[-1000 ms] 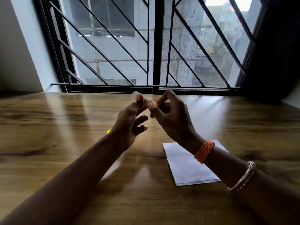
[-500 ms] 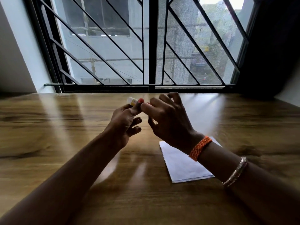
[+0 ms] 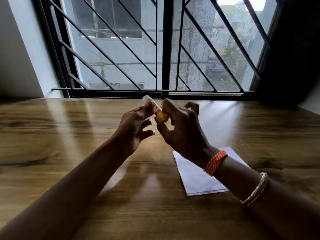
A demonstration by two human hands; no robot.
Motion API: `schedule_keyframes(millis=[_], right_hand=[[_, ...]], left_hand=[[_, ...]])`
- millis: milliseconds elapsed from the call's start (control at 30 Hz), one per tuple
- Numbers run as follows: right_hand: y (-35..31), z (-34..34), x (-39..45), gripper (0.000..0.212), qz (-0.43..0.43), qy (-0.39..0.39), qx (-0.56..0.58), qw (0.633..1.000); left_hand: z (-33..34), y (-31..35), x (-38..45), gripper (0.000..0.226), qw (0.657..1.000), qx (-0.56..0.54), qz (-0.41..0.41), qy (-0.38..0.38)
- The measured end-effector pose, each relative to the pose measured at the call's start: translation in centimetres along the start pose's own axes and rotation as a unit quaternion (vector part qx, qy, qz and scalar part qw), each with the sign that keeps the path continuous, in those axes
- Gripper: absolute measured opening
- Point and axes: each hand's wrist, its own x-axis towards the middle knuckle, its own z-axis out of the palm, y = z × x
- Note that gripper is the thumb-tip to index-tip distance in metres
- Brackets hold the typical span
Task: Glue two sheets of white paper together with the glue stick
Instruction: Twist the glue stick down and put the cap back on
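Note:
A small glue stick [image 3: 154, 106], whitish with a yellow end, is held tilted above the table between both hands. My left hand [image 3: 134, 126] pinches its upper part with thumb and forefinger, the other fingers spread. My right hand [image 3: 180, 129] grips the yellow lower end with its fingertips. White paper [image 3: 196, 177] lies flat on the wooden table [image 3: 52, 144] below my right wrist, partly hidden by the forearm. I cannot tell whether it is one sheet or two.
A barred window [image 3: 161, 49] runs along the table's far edge. A dark curtain [image 3: 294, 49] hangs at the far right. An orange braided band and a thin bangle sit on my right forearm.
Both hands stayed together above the table and turned the glue stick. Its yellow end now shows at my right fingertips. The view shifted slightly.

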Motion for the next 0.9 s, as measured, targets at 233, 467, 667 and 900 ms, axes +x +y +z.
schedule_keyframes(millis=[233, 467, 667, 900], right_hand=[[0.4, -0.5, 0.2, 0.023, -0.118, -0.012, -0.222, 0.968], [0.5, 0.0, 0.3, 0.019, 0.083, 0.024, 0.122, 0.989], [0.5, 0.2, 0.2, 0.019, 0.061, -0.008, 0.104, 0.993], [1.7, -0.2, 0.1, 0.013, -0.122, -0.005, -0.101, 0.987]], left_hand=[[0.3, -0.1, -0.1, 0.037, 1.0, 0.001, -0.013, 0.022], [0.3, 0.1, -0.3, 0.028, 1.0, -0.001, 0.005, -0.016], [0.3, 0.0, -0.1, 0.026, 1.0, 0.031, -0.006, 0.002], [-0.1, 0.5, 0.1, 0.032, 0.997, 0.059, -0.044, 0.012]])
